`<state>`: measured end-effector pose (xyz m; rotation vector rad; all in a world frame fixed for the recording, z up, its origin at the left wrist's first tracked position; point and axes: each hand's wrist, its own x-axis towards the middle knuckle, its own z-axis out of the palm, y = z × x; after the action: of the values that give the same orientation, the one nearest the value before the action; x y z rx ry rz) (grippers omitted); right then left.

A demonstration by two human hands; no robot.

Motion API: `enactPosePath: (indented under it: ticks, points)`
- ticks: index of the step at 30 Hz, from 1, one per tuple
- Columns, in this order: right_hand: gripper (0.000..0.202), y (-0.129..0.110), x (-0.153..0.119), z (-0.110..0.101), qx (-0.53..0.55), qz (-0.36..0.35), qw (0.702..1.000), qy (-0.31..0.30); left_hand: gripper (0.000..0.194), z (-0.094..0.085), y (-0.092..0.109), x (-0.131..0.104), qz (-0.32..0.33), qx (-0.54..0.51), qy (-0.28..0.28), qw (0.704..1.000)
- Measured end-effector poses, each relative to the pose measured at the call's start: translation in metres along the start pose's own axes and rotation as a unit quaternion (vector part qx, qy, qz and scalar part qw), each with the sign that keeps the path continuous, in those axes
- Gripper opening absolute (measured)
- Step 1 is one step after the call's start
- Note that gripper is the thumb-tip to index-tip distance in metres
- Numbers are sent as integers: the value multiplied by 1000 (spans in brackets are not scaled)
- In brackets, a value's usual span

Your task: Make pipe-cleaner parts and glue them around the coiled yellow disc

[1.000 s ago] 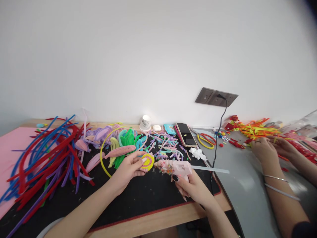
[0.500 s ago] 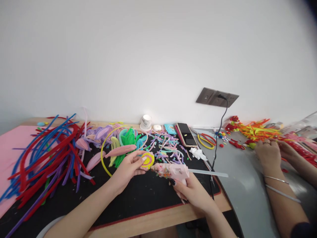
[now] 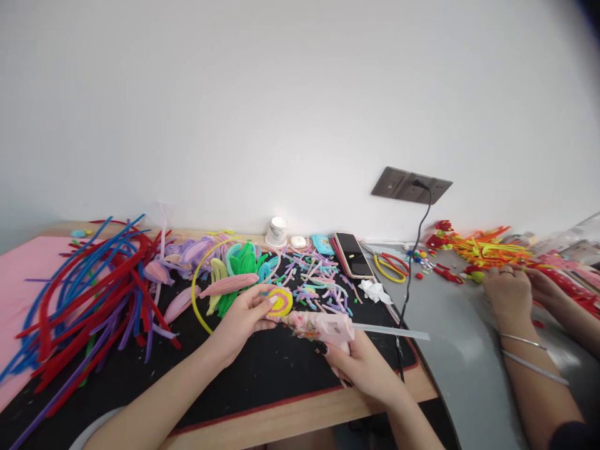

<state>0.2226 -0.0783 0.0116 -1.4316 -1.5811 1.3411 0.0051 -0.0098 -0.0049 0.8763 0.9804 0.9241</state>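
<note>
Between the fingers of my left hand [image 3: 247, 317] is a round yellow and pink pipe-cleaner coil [image 3: 281, 302], its flat face turned up. My right hand [image 3: 359, 361] is wrapped round the handle of a pink glue gun [image 3: 334, 327], with a clear glue stick [image 3: 391, 330] poking out of its back end. The gun's nozzle reaches the lower edge of the coil; whether the tip touches it I cannot tell. Behind my left hand lie a pink pipe-cleaner petal [image 3: 230, 284] and a green pipe-cleaner bundle [image 3: 244, 265].
Many cut pipe-cleaner pieces [image 3: 319, 281] lie behind the gun. Long pipe cleaners [image 3: 94, 294] heap at the left. A phone [image 3: 354, 255], crumpled tissue [image 3: 375, 291], scissors [image 3: 391, 267] and a power cord [image 3: 409, 281] are at the right. Another person's hands [image 3: 509, 290] work over the grey table.
The back of the glue gun has shifted slightly left and down with my right hand, its nozzle now at the coil's lower edge. My left hand has stayed nearly still.
</note>
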Motion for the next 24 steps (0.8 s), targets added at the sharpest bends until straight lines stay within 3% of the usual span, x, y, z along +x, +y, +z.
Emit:
enactPosePath:
  ticks: [24]
  points:
    - [35, 10, 2, -9, 14, -4, 999, 32, 39, -1, 1, 1, 1, 9, -14, 1000]
